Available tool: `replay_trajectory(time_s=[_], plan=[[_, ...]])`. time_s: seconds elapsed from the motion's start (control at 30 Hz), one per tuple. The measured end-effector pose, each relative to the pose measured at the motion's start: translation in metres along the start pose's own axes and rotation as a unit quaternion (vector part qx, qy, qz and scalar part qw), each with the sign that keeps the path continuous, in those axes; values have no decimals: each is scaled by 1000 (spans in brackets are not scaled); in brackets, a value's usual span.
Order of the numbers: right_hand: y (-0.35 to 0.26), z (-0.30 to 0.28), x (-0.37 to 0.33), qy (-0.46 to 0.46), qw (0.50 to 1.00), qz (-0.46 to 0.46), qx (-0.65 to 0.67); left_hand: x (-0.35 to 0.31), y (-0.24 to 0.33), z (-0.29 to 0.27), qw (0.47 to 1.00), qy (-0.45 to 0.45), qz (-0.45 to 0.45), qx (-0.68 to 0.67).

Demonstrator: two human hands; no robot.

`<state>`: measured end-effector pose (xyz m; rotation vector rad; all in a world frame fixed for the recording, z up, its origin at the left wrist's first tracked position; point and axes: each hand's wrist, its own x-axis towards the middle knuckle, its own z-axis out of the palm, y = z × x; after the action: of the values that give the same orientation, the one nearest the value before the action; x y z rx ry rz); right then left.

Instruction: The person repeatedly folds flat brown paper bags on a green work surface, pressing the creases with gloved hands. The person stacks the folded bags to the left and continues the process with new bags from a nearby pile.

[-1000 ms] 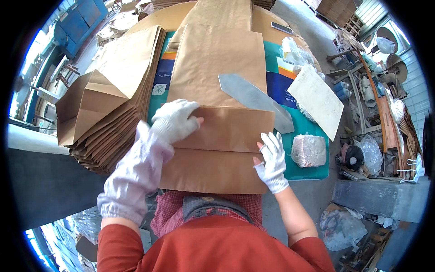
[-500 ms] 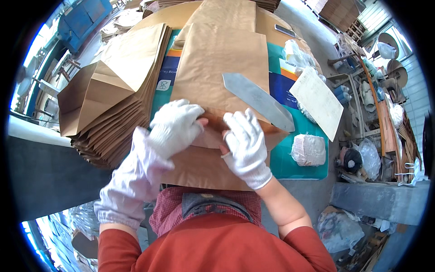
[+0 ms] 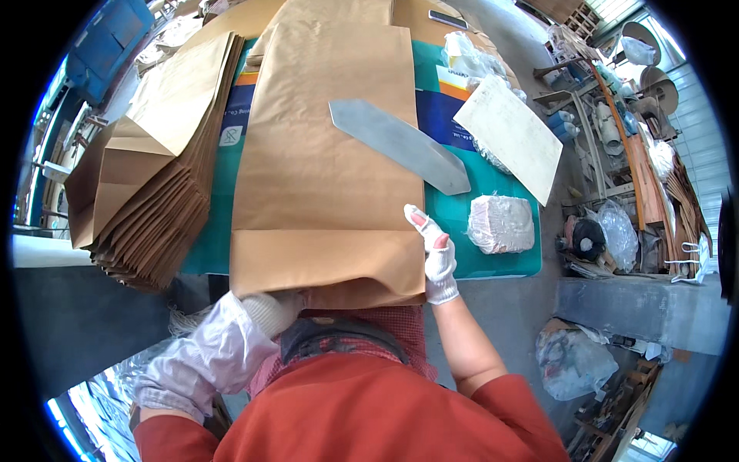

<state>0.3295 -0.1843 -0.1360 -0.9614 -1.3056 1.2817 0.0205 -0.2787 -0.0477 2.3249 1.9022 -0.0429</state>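
A large brown paper bag (image 3: 327, 154) lies lengthwise on the table in front of me. Its near end carries a straight crease, and the flap (image 3: 323, 254) below that bulges open along the edge by my lap. My left hand (image 3: 271, 311), in a white knit glove, is at this near edge, its fingers mostly hidden by the paper. At the bag's right edge is my right hand (image 3: 437, 258), gloved with bare fingertips; the digits that show are stretched out and apart. A pointed grey metal plate (image 3: 400, 146) lies slantwise across the bag's right side.
Folded brown paper bags (image 3: 158, 192) are stacked at the left. On the right of the green table cover (image 3: 493, 266) are a wrapped white bundle (image 3: 500, 223), a pale flat board (image 3: 512, 138) and crumpled plastic (image 3: 471, 60). A phone (image 3: 448, 19) lies at the far edge.
The bag's near end, raised and gaping between both hands before, now lies flatter with a crease. My left hand has drawn back toward my lap; my right has moved to the bag's right edge.
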Motion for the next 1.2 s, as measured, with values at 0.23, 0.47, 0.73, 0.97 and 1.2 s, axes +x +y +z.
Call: replay_trajectory(time_s=[0.23,0.47,0.73,0.97,1.2], plan=[[-5,-3,11,-1,984,77,163,39,8,72,964,21,244,-105],[-19,-1,38,-127,991,3,-41,145,78,16,897,30,420,135],[-24,34,34,-148,808,-183,-540,161,11,17,975,-116,140,126],[-24,50,37,-138,781,-188,-580,171,2,39,998,65,11,8],[-26,45,35,-139,752,-152,-627,121,-52,-97,878,-144,45,-454]])
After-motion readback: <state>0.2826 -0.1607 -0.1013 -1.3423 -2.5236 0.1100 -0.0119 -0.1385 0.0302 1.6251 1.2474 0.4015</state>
